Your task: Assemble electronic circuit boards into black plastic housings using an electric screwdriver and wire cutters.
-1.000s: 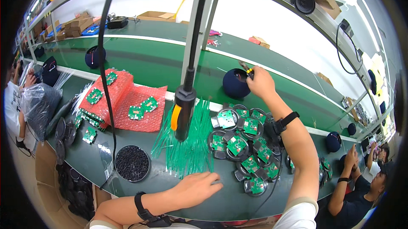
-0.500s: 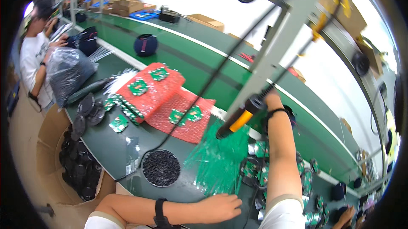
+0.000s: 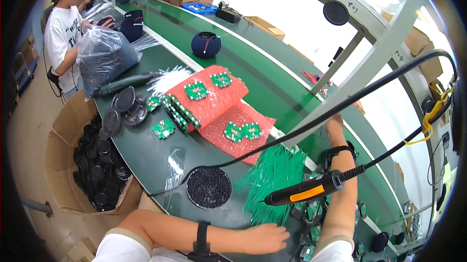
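Note:
My left hand [image 3: 267,238] rests low over the workbench, fingers curled under, beside a spread of thin green strands [image 3: 275,179]; whatever they hold is hidden. My right arm stretches away across the bench, and my right hand [image 3: 334,123] is over the far side by the metal post, its fingers too small and turned away to read. A black electric screwdriver [image 3: 301,190] with an orange stripe hangs from its cable in front of my right forearm. A round dish of small black pieces, likely screws [image 3: 209,187], sits left of the green strands.
Red bubble wrap [image 3: 209,91] bears green circuit boards [image 3: 196,90]. Round black covers [image 3: 125,100] lie by the left edge, above a cardboard box [image 3: 63,160] filled with similar parts. A dark blue round item [image 3: 206,44] stands on the green belt. Another person [image 3: 65,33] works at left.
The view has shifted, so the bench's things appear farther right. The hanging screwdriver has swung to a flatter angle, and my right hand reaches farther across. My left hand stays near the green strands.

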The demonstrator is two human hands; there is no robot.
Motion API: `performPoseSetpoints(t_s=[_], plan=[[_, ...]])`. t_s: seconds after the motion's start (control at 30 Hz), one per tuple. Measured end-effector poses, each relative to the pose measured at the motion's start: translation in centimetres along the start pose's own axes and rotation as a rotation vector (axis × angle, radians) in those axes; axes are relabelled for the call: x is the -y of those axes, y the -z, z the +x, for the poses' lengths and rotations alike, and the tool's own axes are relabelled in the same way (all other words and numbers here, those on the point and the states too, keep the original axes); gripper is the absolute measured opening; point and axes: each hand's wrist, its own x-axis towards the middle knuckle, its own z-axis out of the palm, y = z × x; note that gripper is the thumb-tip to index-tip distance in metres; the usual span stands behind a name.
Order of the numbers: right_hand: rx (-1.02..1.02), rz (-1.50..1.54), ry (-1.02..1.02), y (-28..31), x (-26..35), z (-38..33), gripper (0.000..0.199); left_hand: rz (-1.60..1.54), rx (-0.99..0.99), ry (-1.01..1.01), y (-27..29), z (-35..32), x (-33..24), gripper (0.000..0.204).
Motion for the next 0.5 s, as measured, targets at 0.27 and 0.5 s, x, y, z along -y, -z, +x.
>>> performPoseSetpoints(t_s=[0.27,0.5], plan=[[-0.026,1.089,-0.038,17.4,4.9,-10.5,0.024,0.068,-0.086,0.028,0.6,-0.5,1.0,0.009],[0.425,1.069,0.059,11.9,2.7,-21.1,0.037,0.124,-0.077,-0.004,0.1,1.1,1.3,0.008]])
